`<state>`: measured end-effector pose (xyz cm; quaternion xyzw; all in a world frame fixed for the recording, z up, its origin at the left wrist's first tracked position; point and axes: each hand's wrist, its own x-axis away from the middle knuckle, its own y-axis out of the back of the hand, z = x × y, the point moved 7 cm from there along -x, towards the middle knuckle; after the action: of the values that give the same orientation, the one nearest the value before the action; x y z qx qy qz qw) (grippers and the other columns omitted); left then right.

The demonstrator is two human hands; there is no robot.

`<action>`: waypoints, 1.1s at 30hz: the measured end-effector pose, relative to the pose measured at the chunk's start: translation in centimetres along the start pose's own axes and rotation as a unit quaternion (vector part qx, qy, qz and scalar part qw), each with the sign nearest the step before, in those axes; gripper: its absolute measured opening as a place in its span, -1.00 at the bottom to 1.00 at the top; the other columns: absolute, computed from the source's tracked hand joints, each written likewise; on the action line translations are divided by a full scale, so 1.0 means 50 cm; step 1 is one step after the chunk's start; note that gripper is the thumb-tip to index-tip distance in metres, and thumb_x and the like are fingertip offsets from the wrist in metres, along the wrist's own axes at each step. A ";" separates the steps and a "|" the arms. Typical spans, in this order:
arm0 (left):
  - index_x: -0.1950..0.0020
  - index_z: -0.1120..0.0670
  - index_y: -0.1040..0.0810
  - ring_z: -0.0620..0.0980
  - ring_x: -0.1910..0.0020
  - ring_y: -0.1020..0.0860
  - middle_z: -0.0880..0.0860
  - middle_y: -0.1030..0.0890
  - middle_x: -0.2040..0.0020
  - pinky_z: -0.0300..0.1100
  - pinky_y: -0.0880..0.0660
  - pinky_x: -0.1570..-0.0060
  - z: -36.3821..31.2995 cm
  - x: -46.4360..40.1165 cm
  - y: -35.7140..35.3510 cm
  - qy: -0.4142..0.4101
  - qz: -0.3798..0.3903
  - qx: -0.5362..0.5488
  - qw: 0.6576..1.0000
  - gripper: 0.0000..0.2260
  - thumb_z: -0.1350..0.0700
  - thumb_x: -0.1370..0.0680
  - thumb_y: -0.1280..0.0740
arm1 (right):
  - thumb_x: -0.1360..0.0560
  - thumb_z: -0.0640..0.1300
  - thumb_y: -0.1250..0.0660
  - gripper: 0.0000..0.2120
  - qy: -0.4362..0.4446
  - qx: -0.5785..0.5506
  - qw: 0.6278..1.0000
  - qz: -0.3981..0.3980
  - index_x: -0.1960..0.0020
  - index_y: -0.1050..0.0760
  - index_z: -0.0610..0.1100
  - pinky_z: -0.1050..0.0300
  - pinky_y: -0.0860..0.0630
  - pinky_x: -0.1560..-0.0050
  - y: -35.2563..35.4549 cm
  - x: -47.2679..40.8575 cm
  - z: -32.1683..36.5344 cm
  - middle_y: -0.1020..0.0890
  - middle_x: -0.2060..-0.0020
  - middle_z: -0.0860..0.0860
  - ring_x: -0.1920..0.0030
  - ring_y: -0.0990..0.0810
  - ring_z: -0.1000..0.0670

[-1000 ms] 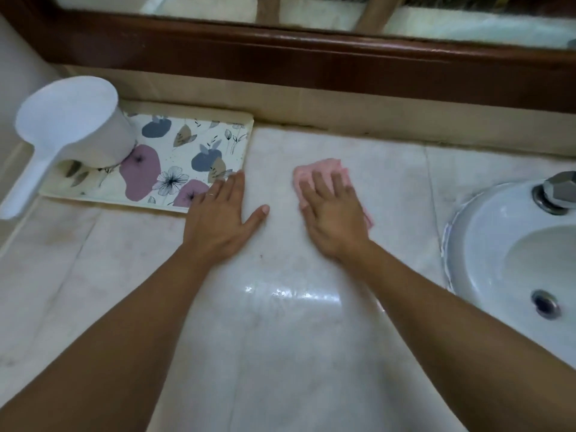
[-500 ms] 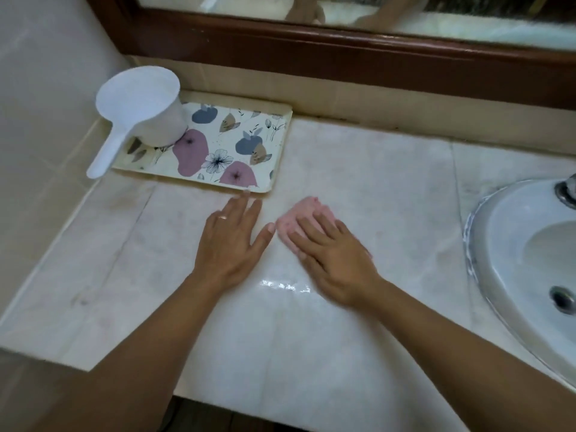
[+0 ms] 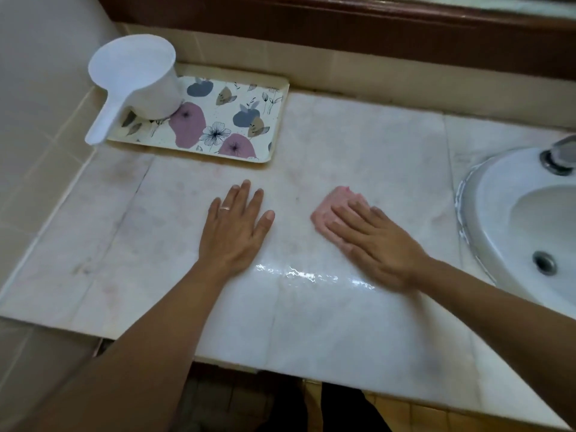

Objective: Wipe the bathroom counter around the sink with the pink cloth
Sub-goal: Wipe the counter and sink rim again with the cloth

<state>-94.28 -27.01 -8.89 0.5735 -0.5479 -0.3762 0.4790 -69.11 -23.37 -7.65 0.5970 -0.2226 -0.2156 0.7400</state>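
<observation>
The pink cloth (image 3: pixel 330 207) lies bunched on the pale marble counter (image 3: pixel 358 145), left of the white sink (image 3: pixel 511 219). My right hand (image 3: pixel 374 241) presses flat on it, fingers covering most of the cloth, so only its far left part shows. My left hand (image 3: pixel 235 227) rests flat on the counter with fingers spread, a ring on one finger, holding nothing, a hand's width left of the cloth. A wet shine streaks the marble just in front of both hands.
A floral tray (image 3: pixel 265 126) sits at the back left with a white water scoop (image 3: pixel 140 85) standing on it, handle overhanging the tray. A tap (image 3: pixel 561 154) is at the sink's back rim. Tiled wall at left, wooden mirror frame behind, counter edge near me.
My right hand slid the cloth back toward me, first leftward, then rightward away from my left hand. My left hand drew back from the tray's edge. The camera pulled back.
</observation>
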 end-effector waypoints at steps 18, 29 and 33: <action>-0.63 -0.02 0.00 0.02 -0.62 0.10 0.01 0.09 -0.65 0.08 0.10 -0.56 0.000 -0.002 -0.014 -0.001 -0.002 -0.053 0.999 -0.32 -0.35 -0.60 0.08 | -0.63 0.18 0.17 -0.43 -0.385 -0.016 0.919 -0.086 -0.61 -0.01 0.05 -0.26 -0.10 -0.50 0.009 0.001 -0.130 -0.07 -0.61 -0.05 -0.59 0.01 -0.22; -0.63 -0.03 0.00 0.02 -0.62 0.09 0.01 0.08 -0.65 0.07 0.10 -0.56 -0.001 0.000 -0.013 -0.001 -0.006 -0.050 0.999 -0.32 -0.35 -0.60 0.08 | -0.63 0.11 0.30 -0.41 -0.348 0.020 0.933 -0.091 -0.62 0.01 0.00 -0.28 -0.13 -0.48 0.018 0.065 -0.162 -0.22 -0.56 -0.14 -0.55 -0.10 -0.32; -0.62 -0.03 -0.05 0.02 -0.62 0.05 0.01 0.03 -0.65 0.09 0.07 -0.56 0.004 -0.001 -0.012 -0.002 -0.015 -0.043 0.999 -0.32 -0.36 -0.59 0.06 | -0.67 -0.01 -0.03 -0.52 -0.164 -0.020 0.983 -0.085 -0.57 -0.22 -0.04 -0.15 -0.11 -0.51 -0.032 0.017 0.106 -0.23 -0.56 -0.10 -0.57 -0.07 -0.28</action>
<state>-94.31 -27.02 -9.53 0.5596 -0.5238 -0.4076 0.4964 -71.62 -28.34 -8.16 0.5553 -0.2850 -0.3765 0.6846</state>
